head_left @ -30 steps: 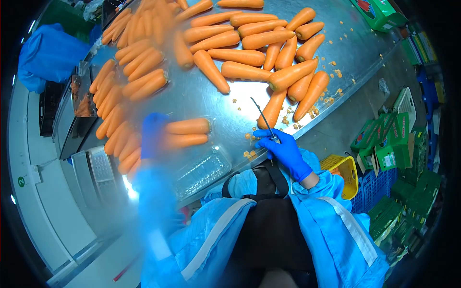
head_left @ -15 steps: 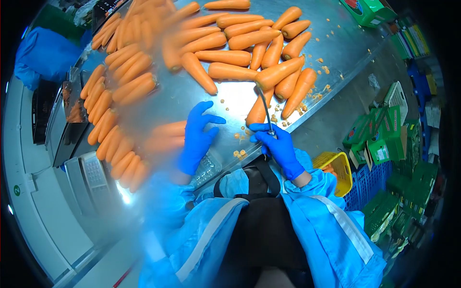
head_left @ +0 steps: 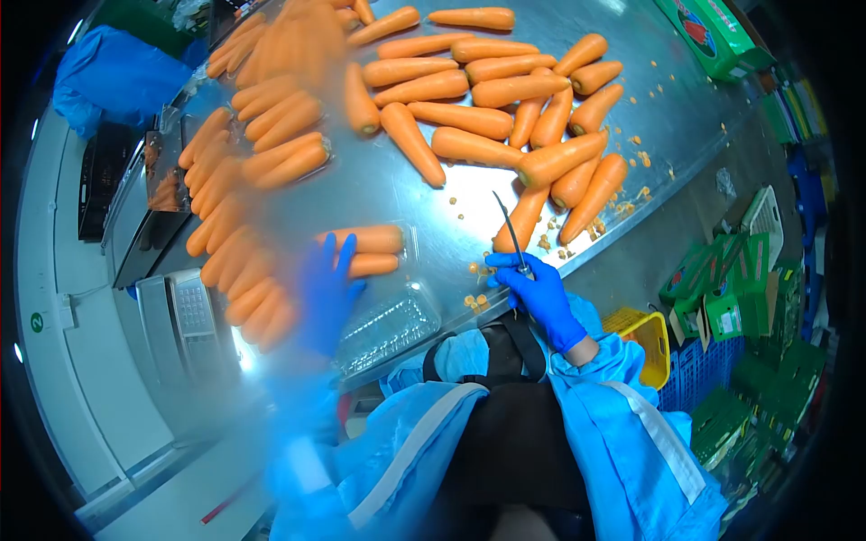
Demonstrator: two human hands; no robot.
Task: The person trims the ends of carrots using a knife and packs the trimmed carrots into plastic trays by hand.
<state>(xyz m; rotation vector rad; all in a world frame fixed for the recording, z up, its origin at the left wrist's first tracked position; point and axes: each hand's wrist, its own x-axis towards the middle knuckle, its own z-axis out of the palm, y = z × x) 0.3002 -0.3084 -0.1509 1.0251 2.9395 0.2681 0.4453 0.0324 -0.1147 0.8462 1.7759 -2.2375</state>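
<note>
My right hand [head_left: 544, 302], in a blue glove, is closed around the handle of a thin-bladed knife [head_left: 510, 225]. The blade points up and away, beside a carrot [head_left: 523, 221] on the metal table [head_left: 469, 203]. My left hand [head_left: 327, 293], also gloved, has its fingers apart at the near side of two carrots [head_left: 374, 239] in a clear plastic tray; haze on the lens blurs it, and I cannot tell if it touches them. Nearer me lies a clear plastic tray [head_left: 397, 325] with no carrots in it.
Loose carrots [head_left: 469, 117] pile up at the far side, with cut carrot ends [head_left: 475, 302] along the edge. Packed carrots [head_left: 221, 212] line the left, near a scale [head_left: 192, 307]. A yellow crate [head_left: 654, 347] and green boxes [head_left: 722, 288] stand on the right.
My left hand has moved left and down, to the carrots in the tray. My right hand keeps the knife, its blade now apart from the carrot above. The view has shifted slightly.
</note>
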